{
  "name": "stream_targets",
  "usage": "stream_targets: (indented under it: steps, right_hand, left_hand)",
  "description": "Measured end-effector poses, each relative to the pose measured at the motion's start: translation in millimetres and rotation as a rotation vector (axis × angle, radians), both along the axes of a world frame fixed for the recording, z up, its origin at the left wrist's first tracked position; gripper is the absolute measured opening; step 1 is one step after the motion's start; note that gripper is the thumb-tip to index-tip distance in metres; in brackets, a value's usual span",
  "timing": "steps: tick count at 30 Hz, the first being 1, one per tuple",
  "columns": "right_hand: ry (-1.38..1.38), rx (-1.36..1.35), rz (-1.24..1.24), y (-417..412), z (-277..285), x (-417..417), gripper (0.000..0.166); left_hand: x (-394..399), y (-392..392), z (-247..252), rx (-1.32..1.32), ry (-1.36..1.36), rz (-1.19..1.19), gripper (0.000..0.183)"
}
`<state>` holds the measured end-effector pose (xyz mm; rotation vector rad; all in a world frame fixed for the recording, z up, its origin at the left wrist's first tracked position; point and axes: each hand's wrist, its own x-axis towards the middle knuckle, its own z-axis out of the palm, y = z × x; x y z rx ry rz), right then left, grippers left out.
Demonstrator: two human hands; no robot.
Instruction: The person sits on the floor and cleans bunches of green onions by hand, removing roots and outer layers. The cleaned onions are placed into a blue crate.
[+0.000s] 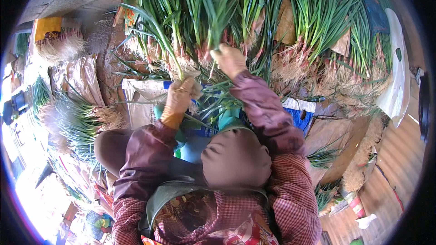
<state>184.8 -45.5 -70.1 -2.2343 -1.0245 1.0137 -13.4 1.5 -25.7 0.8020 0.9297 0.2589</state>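
My left hand (184,92), in a pale work glove, grips the root end of a spring onion (167,52) whose leaves slant up and left. Higher and to the right, my right hand (229,60) is closed around a blurred bunch of spring onion leaves (218,23). A pinkish-white stem end (212,70) pokes out beneath that hand. Directly beyond both hands lies a broad row of spring onions (194,10), roots towards me. Trimmed or loose green leaves (221,100) are strewn below my hands, between my knees.
Another thick heap of spring onions (316,23) lies at the upper right, beside a white curved plastic piece (395,71). At left are a rooty bundle (78,126) and one wrapped in yellow printed packaging (47,29). Woven sacks (143,103) cover the ground in front.
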Motion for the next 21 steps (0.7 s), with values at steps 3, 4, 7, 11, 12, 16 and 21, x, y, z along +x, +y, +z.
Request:
stream_targets:
  steps: [3,4,7,11,12,16,21]
  right_hand:
    - [0.383,0.117,-0.104,-24,8,0,0.029]
    - [0.233,0.29,0.002,-30,12,-9,0.03]
    - [-0.312,0.36,0.046,-24,32,-36,0.027]
    - [-0.542,0.107,0.031,-75,-59,2,0.025]
    - [-0.189,-0.15,0.055,-90,-70,10,0.029]
    - [0.103,-0.332,0.533,-83,13,-12,0.043]
    - [-0.401,-0.044,0.013,33,-1,14,0.049]
  left_hand:
    - [-1,-19,-33,0.075,0.078,-0.076,0.029]
    - [12,-26,-18,0.089,0.065,-0.039,0.027]
    - [12,-13,13,-0.294,-0.08,-0.117,0.026]
    - [27,-6,77,-0.124,-0.384,-0.07,0.027]
    - [26,-1,87,-0.139,-0.434,-0.036,0.027]
    - [11,11,45,-0.198,-0.245,0.068,0.027]
    - [19,-5,23,-0.067,-0.056,-0.026,0.028]
